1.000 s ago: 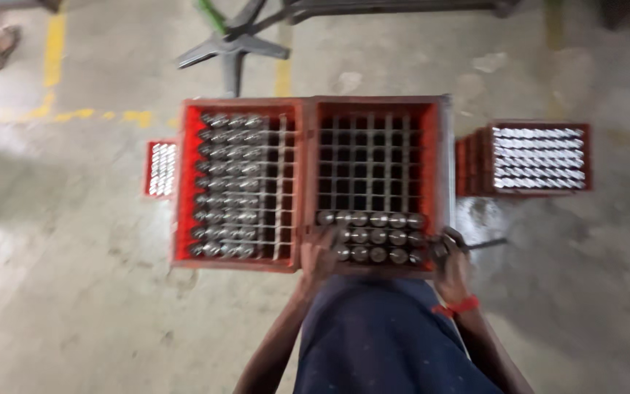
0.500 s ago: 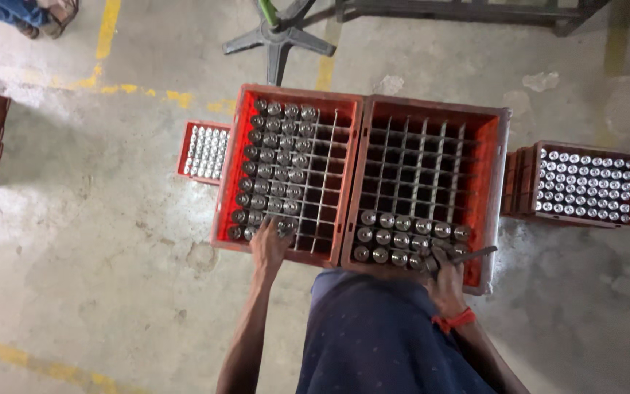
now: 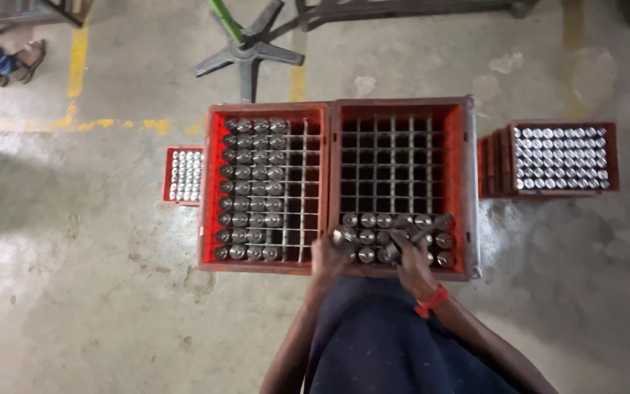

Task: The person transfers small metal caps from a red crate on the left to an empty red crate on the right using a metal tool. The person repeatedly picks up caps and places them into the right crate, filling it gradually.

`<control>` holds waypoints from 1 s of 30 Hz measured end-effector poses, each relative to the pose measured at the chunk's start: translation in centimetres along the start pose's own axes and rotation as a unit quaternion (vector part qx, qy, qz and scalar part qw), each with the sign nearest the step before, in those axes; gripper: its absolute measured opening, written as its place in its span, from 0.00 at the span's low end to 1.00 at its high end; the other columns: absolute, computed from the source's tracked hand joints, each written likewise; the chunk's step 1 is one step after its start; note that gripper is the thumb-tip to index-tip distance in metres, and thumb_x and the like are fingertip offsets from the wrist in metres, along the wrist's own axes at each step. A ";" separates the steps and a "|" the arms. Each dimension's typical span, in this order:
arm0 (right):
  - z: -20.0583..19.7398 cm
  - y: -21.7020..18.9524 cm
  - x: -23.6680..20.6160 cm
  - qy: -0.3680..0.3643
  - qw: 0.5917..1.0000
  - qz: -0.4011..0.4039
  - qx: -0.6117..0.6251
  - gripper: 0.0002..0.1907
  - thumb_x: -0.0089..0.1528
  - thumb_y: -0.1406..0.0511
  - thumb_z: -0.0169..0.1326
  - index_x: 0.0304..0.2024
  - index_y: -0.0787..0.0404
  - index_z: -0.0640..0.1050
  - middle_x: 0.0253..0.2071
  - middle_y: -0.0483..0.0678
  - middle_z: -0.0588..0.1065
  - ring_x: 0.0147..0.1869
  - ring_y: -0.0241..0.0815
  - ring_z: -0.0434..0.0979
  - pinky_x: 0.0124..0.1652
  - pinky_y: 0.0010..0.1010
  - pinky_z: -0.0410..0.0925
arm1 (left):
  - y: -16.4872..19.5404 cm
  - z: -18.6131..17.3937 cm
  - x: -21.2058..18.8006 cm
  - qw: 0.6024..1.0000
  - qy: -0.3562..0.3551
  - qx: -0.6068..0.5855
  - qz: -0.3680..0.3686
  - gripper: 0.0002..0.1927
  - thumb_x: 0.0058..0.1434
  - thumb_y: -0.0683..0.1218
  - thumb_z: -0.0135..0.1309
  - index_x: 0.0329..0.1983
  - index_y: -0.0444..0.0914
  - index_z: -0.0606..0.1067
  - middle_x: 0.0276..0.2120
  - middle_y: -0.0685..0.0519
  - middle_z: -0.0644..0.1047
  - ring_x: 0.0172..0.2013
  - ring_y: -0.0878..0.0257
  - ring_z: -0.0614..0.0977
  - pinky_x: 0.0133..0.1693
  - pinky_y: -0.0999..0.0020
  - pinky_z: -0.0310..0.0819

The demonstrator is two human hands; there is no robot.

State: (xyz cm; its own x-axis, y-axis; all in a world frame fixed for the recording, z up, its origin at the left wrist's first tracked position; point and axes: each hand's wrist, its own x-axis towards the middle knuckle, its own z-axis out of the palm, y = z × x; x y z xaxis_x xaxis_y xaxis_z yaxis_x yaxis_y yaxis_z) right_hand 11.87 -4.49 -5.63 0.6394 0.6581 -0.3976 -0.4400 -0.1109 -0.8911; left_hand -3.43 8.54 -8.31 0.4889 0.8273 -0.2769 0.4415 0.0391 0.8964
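Concrete floor carries two red crates. Left hand grips one metal cylinder; right hand clasps several, which could slip and jam the grid.

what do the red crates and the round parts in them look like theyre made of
Red crates: likely moulded plastic, with an even matte red colour and a thin-walled divider grid. Round parts: probably metal, grey with bright glints on their tops. The piece in the right hand looks the same, though blurred.

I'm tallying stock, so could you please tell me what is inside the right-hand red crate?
The right red crate holds metal cylinders in its nearest rows only; the cells farther back look empty. The left hand and right hand cover some near cells.
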 end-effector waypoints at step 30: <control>-6.2 -2.8 2.5 0.075 0.991 0.036 0.109 0.07 0.69 0.71 0.48 0.47 0.61 0.75 0.39 0.46 0.76 0.43 0.36 0.78 0.40 0.26 0.73 | 1.5 1.5 2.8 0.940 0.068 0.245 0.227 0.24 0.64 0.35 0.44 0.63 0.41 0.73 0.63 0.38 0.72 0.55 0.40 0.79 0.51 0.53 0.77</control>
State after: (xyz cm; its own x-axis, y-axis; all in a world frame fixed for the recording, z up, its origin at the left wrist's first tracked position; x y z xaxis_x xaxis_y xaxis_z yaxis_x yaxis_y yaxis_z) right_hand 18.62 -7.20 -5.46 0.6808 0.5353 -0.5000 -0.6024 0.0209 -0.7979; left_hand -0.21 10.09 -8.28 0.6251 0.7612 0.1729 0.5205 -0.5715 0.6344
